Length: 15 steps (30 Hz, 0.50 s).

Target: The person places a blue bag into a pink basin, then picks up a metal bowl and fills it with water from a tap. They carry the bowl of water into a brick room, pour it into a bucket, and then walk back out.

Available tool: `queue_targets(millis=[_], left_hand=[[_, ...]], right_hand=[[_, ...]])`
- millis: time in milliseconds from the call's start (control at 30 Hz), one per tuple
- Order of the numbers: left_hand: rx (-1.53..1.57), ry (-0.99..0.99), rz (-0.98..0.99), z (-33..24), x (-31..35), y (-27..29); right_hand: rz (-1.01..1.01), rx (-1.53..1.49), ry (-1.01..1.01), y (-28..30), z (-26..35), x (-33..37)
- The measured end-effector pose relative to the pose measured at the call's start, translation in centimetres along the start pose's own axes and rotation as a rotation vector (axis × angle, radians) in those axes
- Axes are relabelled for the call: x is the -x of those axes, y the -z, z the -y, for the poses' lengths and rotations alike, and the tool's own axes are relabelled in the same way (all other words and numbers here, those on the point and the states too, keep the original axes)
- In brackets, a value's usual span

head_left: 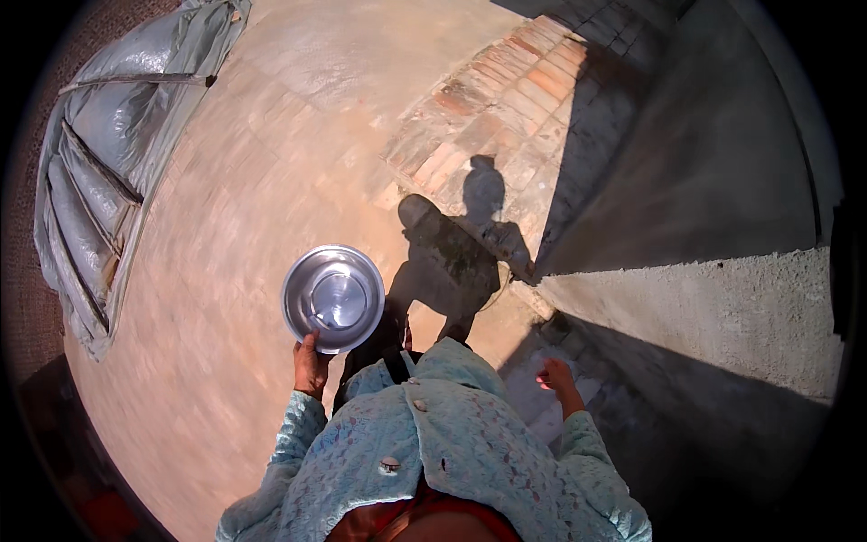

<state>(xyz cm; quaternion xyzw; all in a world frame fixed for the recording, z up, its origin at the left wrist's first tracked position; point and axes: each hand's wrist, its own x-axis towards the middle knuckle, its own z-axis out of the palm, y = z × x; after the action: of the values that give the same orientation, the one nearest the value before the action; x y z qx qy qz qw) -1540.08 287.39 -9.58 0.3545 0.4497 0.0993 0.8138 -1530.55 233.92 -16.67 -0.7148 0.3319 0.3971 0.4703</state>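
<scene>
Strong sunlight is falling across a paved yard floor (271, 181) of pale reddish-tan blocks, and it is casting a sharp dark shadow of a person (452, 253) toward one o'clock from the picture's centre. At ten o'clock a grey-blue plastic sheet (108, 154), strapped down with wooden slats, is lying over something bulky, while at twelve to one o'clock a band of bare red brick (497, 108) is showing in the paving. From two to four o'clock a grey cement wall (722, 307) is standing half in sun, and it is throwing deep shade over the steps (551, 397) below it.
</scene>
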Motion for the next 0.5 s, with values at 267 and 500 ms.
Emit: queue_targets(millis=[267,500], left_hand=[[-0.167,0.161,0.152,-3.3,-17.1,-10.7],[-0.390,0.318,0.180,-1.3,-31.1,-18.2]], right_hand=[[-0.380,-0.146,-0.296,-2.4,2.6,0.8],[-0.260,-0.288,-0.567,-12.0,0.9,7.1]])
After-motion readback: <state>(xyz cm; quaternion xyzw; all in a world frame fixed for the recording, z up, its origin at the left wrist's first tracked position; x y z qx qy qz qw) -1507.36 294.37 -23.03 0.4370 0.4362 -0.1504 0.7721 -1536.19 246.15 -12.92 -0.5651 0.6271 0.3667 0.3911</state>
